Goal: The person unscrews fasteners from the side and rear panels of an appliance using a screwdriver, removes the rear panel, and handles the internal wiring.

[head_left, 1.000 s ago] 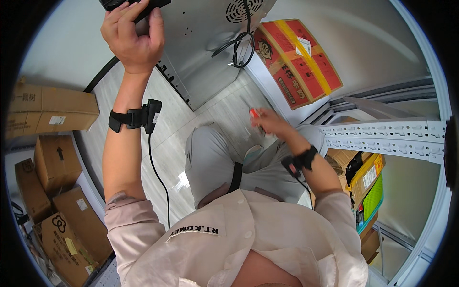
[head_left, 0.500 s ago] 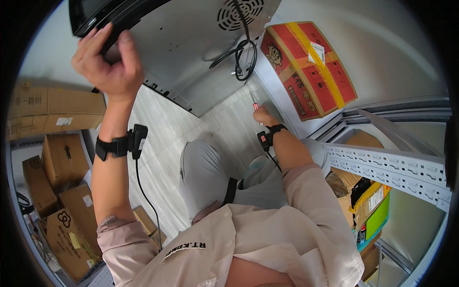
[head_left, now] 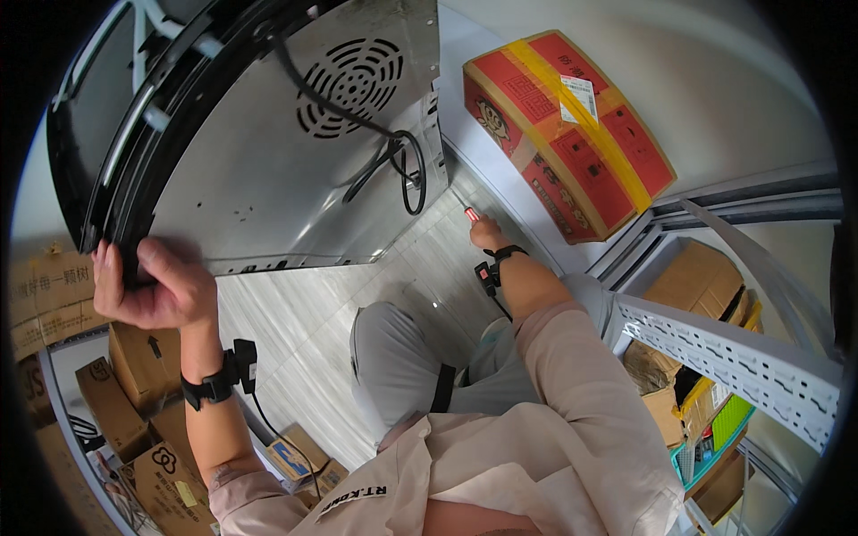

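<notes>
At the upper left, my left hand (head_left: 165,286) grips the black edge (head_left: 143,196) of a metal appliance (head_left: 268,188), whose back panel has a slotted round vent (head_left: 349,87) and a looped black cable (head_left: 409,174). My right hand (head_left: 487,234) is closed on a red-handled screwdriver (head_left: 473,215), its thin shaft pointing at the floor strip beside the panel's lower right corner; whether the tip touches anything I cannot tell. Both wrists wear black straps with small wired devices.
A red taped carton (head_left: 563,152) sits on a white ledge to the right. A perforated metal rail (head_left: 724,357) runs beside cardboard boxes and a green tray (head_left: 722,429) at the right. Stacked brown cartons (head_left: 138,362) fill the lower left. My knees are on the pale floor (head_left: 277,330).
The appliance's black edge has come down and left with my left hand, exposing more panel. My right hand has turned the screwdriver forward. The view has shifted somewhat.
</notes>
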Demonstrator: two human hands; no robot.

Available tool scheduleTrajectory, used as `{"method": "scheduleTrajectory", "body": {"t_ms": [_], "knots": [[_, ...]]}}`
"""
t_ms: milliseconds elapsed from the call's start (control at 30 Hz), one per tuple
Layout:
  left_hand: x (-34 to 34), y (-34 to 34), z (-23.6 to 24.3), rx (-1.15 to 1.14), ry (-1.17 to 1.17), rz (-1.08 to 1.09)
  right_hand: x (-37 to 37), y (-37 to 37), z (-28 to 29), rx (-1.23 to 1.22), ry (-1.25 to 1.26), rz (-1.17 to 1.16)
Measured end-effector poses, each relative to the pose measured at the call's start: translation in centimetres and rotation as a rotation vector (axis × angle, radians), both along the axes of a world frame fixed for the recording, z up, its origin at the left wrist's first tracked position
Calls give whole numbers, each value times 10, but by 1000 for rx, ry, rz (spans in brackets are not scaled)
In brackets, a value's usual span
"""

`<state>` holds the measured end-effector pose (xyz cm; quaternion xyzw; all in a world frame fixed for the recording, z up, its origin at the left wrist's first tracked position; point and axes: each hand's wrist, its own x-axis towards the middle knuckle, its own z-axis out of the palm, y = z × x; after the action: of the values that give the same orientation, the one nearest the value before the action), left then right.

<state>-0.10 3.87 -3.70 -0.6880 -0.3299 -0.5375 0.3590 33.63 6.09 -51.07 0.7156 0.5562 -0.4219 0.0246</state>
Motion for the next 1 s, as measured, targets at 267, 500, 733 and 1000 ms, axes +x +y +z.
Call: {"method": "scheduleTrajectory", "body": {"t_ms": [267, 500, 733, 1000], "knots": [[7, 11, -4, 35, -9, -38, 10, 6, -48, 88, -40, -123], [3, 11, -5, 41, -9, -51, 10, 10, -59, 110, 35, -180], [5, 12, -5, 23, -6, -41, 12, 10, -43, 90, 51, -225], [7, 14, -3, 44, -8, -63, 18, 11, -59, 130, 58, -253]]}}
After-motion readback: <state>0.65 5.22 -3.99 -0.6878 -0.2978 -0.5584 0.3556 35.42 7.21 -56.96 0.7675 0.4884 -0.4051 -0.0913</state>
